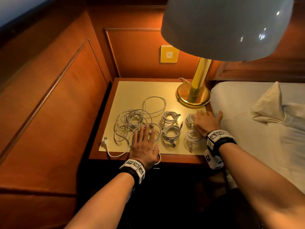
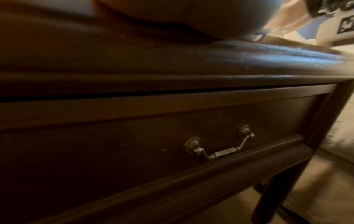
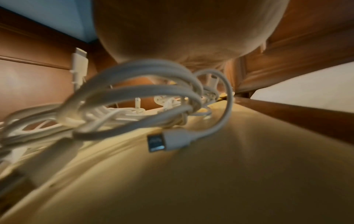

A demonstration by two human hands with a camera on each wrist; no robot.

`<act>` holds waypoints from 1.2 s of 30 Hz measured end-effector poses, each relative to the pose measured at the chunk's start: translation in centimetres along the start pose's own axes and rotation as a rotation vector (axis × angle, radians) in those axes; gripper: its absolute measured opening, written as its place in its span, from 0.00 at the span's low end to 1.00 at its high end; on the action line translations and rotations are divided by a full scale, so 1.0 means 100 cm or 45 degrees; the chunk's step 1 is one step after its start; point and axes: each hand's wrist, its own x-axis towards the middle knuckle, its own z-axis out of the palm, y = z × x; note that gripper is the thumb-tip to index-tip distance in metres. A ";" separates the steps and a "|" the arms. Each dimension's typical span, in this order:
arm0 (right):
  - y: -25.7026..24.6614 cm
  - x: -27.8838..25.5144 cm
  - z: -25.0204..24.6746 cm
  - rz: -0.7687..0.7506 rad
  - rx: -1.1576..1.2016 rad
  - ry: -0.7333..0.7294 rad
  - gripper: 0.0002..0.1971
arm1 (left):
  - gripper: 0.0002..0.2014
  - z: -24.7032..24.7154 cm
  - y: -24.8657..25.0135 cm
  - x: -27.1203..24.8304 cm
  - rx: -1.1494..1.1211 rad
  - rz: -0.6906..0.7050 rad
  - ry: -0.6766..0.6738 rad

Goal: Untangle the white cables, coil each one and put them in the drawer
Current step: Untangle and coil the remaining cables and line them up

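The bench (image 1: 132, 90) has bare surface at its back left, behind the loose tangle of cables (image 1: 132, 123). The lamp (image 1: 193, 95) blocks the back right corner, its shade overhanging. Four coils (image 1: 170, 118) crowd the front right. Wood panels wall the left, the bed (image 1: 247, 129) the right. The drawer (image 2: 134, 144) sits closed below the front edge.

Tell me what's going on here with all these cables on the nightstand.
A person is sorting white cables on a nightstand beside a brass lamp. Four small coils sit finished in the middle and right; the right hand rests flat on the back right coil. The left hand lies flat, fingers straight, on the loose tangle at the left, which is not yet sorted. The left wrist view shows the drawer below shut, so nothing has gone in yet.
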 end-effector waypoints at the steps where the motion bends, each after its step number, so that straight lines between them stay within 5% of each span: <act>1: -0.001 -0.002 0.000 -0.053 -0.028 -0.014 0.20 | 0.38 0.001 0.000 0.000 0.003 0.000 0.000; 8: -0.013 -0.003 0.002 -0.167 -0.209 -0.327 0.34 | 0.38 0.003 -0.001 0.001 -0.003 -0.002 0.001; 15: -0.028 0.003 0.009 -0.033 -0.103 -0.495 0.40 | 0.37 0.006 -0.002 0.002 0.005 -0.003 -0.001; 36: -0.036 -0.027 -0.011 -0.034 -0.026 -0.251 0.33 | 0.38 0.002 -0.001 0.001 -0.001 0.003 0.008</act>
